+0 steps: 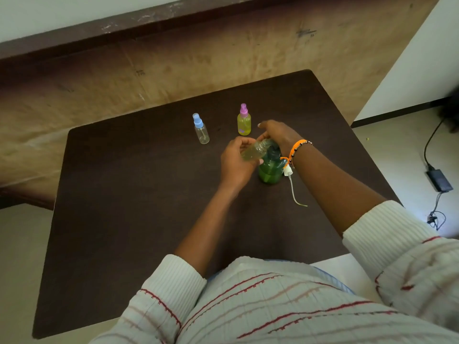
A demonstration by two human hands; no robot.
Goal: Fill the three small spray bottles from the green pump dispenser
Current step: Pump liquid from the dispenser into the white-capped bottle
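One bottle, the pink-capped bottle (244, 124) at twelve o'clock, looks full; the blue-capped bottle (201, 131) at eleven is empty. Left grip (236, 162) holds the uncapped bottle (253, 151) at the green dispenser (270, 170) mid-worktop (149, 194); right grip (278, 135) presses its pump.

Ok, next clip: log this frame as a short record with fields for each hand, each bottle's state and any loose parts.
left hand: grips an uncapped small bottle, tilted, mouth at the pump spout
right hand: rests on top of the green pump dispenser
held bottle contents: some yellowish liquid
pink-capped bottle: upright, capped, full of yellow liquid
blue-capped bottle: upright, capped, looks empty
loose part: white spray head with tube lying on the table beside the dispenser
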